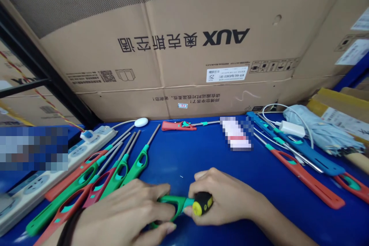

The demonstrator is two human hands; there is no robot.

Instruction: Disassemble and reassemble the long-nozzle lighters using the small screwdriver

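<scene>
Near the front middle, my left hand is closed round a long-nosed green gas lighter with a teal collar. My right hand is closed round a screwdriver with a black and yellow handle, whose end faces left; its shaft is hidden by the fingers. Handle and collar meet in this view, but whether they touch cannot be told. The lighter's metal tube is hidden behind my right hand. Left of my hands lie several similar lighters in green and red, among them a green one, tubes pointing away.
A white power strip runs along the left. At the back lie a red lighter and a white oval object before a large cardboard box. Red lighter, blue lighter and folded light-blue umbrella lie right.
</scene>
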